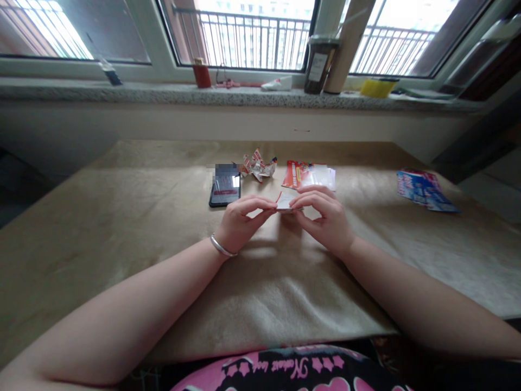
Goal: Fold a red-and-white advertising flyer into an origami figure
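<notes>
Between my two hands is a small folded piece of white paper with a red edge, held just above the tabletop. My left hand, with a silver bangle at the wrist, pinches its left end between thumb and fingers. At the right end, my right hand grips it the same way, its fingers hiding part of the paper. Just beyond the right fingers lies a red and white printed packet. A dark phone with its screen lit lies beyond my left hand.
A crumpled printed wrapper sits beside the phone. Several blue and pink packets lie fanned out at the right of the cloth-covered table. On the windowsill stand a red container, a dark jar and a yellow item.
</notes>
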`<action>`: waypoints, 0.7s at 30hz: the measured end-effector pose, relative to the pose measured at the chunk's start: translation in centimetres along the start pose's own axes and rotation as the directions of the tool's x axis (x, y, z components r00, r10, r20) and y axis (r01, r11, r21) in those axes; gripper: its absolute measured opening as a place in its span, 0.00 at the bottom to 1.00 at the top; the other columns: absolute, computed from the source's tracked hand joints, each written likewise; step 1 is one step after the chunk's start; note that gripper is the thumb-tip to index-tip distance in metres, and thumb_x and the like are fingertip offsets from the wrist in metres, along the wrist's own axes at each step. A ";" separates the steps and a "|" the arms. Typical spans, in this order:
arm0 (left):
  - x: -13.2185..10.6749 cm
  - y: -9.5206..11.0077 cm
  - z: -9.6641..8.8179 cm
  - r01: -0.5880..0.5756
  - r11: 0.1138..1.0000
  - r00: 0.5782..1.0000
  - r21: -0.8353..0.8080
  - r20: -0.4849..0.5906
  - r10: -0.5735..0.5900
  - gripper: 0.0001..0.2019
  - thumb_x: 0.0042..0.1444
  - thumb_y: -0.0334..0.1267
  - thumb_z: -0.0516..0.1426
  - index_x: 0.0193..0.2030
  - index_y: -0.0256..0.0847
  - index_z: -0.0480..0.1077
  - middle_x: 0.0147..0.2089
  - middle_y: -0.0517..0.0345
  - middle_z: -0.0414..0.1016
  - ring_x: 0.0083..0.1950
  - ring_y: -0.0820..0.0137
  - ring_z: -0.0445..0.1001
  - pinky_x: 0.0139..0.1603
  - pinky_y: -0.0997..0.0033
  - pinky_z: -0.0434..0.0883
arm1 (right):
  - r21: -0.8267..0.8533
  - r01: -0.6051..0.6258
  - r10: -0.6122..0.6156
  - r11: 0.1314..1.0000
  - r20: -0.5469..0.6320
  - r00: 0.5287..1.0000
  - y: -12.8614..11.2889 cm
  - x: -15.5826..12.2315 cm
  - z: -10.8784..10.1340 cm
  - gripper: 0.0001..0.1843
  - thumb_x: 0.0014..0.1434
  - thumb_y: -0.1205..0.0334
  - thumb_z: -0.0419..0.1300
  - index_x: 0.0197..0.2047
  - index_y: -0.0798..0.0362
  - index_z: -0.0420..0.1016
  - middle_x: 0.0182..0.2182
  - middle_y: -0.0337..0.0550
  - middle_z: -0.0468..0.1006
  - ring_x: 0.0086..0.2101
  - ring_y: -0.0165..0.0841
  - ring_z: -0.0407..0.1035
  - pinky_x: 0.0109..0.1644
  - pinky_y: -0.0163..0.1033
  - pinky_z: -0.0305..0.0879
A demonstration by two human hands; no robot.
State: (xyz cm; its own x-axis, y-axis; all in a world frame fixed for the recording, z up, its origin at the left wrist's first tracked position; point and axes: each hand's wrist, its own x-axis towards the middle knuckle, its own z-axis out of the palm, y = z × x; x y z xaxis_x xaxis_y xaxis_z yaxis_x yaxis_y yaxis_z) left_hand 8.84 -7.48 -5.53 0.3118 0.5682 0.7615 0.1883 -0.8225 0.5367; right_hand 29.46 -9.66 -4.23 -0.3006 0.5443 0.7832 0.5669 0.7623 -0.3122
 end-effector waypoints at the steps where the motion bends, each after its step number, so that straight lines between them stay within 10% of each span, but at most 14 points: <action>1: 0.0 0.1 0.0 -0.010 1.000 1.000 0.011 0.003 0.010 0.02 0.54 0.32 0.61 0.35 0.39 0.74 0.36 0.56 0.78 0.37 0.74 0.76 0.40 0.74 0.74 | -0.003 -0.003 0.003 1.000 -0.004 1.000 -0.1 0.0 0.0 0.06 0.54 0.68 0.59 0.32 0.46 0.71 0.31 0.36 0.79 0.42 0.36 0.71 0.49 0.46 0.69; 11: 0.5 0.6 -0.4 -0.164 0.904 0.984 0.394 0.128 0.123 0.02 0.57 0.35 0.57 0.33 0.43 0.72 0.34 0.61 0.78 0.35 0.72 0.73 0.43 0.67 0.66 | -0.098 0.032 -0.029 0.995 0.037 0.999 -1.2 0.2 0.0 0.05 0.53 0.68 0.60 0.30 0.47 0.71 0.29 0.38 0.78 0.43 0.37 0.70 0.48 0.45 0.68; 21: 0.3 0.2 0.0 -0.153 0.938 0.988 0.311 0.086 0.132 0.03 0.54 0.33 0.58 0.30 0.41 0.69 0.33 0.59 0.75 0.34 0.73 0.71 0.40 0.70 0.66 | -0.003 -0.009 0.009 1.000 0.043 0.999 -0.9 0.0 0.1 0.05 0.52 0.68 0.59 0.33 0.48 0.70 0.30 0.38 0.78 0.44 0.38 0.70 0.48 0.46 0.68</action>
State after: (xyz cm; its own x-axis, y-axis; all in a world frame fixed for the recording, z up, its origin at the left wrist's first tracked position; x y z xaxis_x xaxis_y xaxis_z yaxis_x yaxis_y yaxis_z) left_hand 8.92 -7.48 -5.20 0.4125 0.4504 0.7918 0.4190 -0.8656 0.2741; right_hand 28.85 -10.29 -4.02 -0.3277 0.5659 0.7566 0.5720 0.7562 -0.3178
